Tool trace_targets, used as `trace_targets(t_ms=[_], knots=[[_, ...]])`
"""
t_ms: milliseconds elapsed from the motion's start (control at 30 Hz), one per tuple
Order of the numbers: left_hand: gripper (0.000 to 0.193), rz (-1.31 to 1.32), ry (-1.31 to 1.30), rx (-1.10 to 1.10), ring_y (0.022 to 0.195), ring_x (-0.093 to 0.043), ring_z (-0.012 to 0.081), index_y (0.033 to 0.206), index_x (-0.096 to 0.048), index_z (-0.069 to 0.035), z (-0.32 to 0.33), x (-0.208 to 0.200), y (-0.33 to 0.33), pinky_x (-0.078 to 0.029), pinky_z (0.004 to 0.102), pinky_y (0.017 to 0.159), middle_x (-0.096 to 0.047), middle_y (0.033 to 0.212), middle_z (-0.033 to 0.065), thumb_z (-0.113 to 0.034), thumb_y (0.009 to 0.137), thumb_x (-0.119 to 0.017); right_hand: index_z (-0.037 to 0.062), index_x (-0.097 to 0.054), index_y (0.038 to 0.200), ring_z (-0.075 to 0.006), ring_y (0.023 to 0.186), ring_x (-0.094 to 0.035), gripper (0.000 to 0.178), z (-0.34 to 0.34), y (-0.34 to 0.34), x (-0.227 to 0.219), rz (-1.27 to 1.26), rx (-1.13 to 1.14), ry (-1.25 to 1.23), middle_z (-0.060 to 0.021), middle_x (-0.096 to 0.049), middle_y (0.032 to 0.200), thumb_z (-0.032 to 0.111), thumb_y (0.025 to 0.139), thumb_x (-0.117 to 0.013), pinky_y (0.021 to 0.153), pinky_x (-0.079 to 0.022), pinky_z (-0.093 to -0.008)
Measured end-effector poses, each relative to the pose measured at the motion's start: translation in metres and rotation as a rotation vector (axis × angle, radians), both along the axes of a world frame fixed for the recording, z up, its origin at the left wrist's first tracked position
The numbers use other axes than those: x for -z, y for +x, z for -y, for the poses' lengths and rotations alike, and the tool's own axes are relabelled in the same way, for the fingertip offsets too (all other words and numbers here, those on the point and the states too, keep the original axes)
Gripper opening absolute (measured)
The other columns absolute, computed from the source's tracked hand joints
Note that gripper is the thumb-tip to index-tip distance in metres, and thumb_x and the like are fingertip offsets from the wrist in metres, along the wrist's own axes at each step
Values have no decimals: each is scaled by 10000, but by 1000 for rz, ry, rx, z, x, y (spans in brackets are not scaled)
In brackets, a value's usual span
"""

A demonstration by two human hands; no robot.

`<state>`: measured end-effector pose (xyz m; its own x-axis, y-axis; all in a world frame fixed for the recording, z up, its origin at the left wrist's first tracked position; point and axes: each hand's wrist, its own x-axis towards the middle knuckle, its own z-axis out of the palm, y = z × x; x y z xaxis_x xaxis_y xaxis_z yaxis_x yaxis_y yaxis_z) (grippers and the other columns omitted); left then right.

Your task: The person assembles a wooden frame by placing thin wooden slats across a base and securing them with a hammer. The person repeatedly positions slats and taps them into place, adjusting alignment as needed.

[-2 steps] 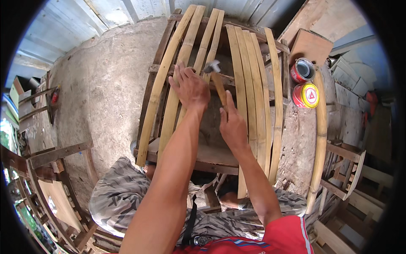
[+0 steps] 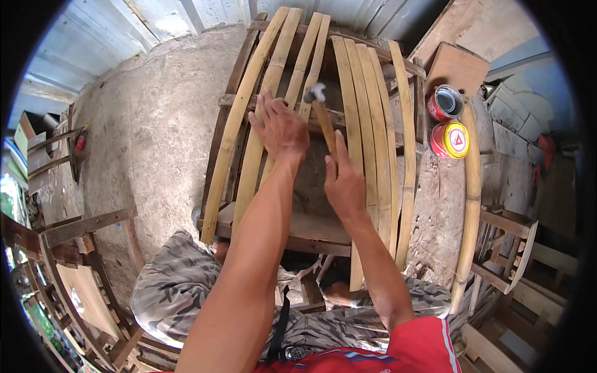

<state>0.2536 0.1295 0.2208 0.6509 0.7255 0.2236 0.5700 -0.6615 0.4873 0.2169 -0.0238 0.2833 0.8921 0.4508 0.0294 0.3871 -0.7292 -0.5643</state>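
Note:
My right hand (image 2: 346,189) is closed round the wooden handle of a hammer (image 2: 324,127). The hammer's metal head is up beside my left hand, over the gap between the slats. My left hand (image 2: 280,127) bears down on a bamboo slat (image 2: 254,158) left of the middle, its fingers bent over it and its thumb hidden beneath. Whether a nail is under those fingers cannot be seen. Several long, pale bamboo slats (image 2: 365,130) lie lengthwise over a dark wooden frame (image 2: 320,247), in a left and a right group.
Right of the frame stand an open red paint can (image 2: 448,102) and a lidded red and yellow can (image 2: 450,140). A bamboo pole (image 2: 472,186) lies past them. Wooden frames (image 2: 87,227) are on the left, more wooden pieces (image 2: 507,248) on the right. Corrugated metal sheeting (image 2: 118,37) closes the back.
The hammer head has risen slightly and shifted a little right, my right hand tilting with it. My left hand and the slats keep their places.

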Motion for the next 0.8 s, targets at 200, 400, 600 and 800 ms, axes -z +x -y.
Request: trace_targets(t_ms=[200,400,600,800], knots=[[214,30,-24,12,1516,-290,318,1182,-463,-81,-5,-3,6,-173,591,1219,-412,1566,181,-145,978,-483,109,-360,1565,-465,894,-683,575,-10,-4,1,258,74,367,-280,-688,1061,174,1031,-562,721,-548,-502],[210,34,4,6,1521,-286,317,1177,-463,-81,-8,-4,10,-168,590,1223,-406,1574,176,-145,979,-486,110,-364,1564,-465,866,-684,577,1,6,1,102,84,175,-276,-692,1044,183,1029,-569,712,-545,-508],[204,31,5,16,1516,-298,317,1172,-466,-80,-3,-2,9,-164,586,1224,-410,1573,168,-143,979,-484,116,-361,1567,-466,835,-674,586,6,2,22,33,11,32,-267,-692,1004,177,1023,-572,700,-538,-512],[216,22,1,-3,1516,-299,317,1185,-467,-76,-6,-1,8,-167,587,1222,-415,1570,170,-136,979,-482,125,-366,1566,-453,818,-670,586,7,-4,14,129,53,181,-246,-682,949,178,1020,-575,683,-536,-504]])
